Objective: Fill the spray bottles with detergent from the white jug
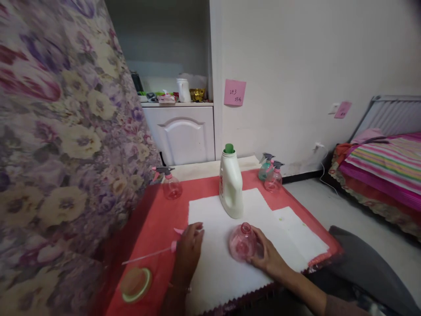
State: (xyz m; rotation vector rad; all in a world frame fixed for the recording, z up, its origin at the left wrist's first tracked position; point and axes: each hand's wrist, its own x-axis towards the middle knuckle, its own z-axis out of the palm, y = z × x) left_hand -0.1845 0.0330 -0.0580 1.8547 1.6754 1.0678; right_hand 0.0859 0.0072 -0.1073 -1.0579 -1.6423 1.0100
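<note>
A round, see-through pink spray bottle stands on the white cloth with its neck uncovered. My right hand is closed around its right side. At the left edge of the cloth, my left hand is curled over a trigger spray head, most of it hidden beneath the hand. Its pink collar and trigger show on the left, and its thin clear dip tube points left over the red tablecloth. Behind the pink bottle stands a large white jug with a green piece in its mouth.
A pink spray bottle stands at the back left; teal and pink ones are at the back right. A round green-rimmed lid lies front left. A floral curtain borders the left side; a dark chair is right.
</note>
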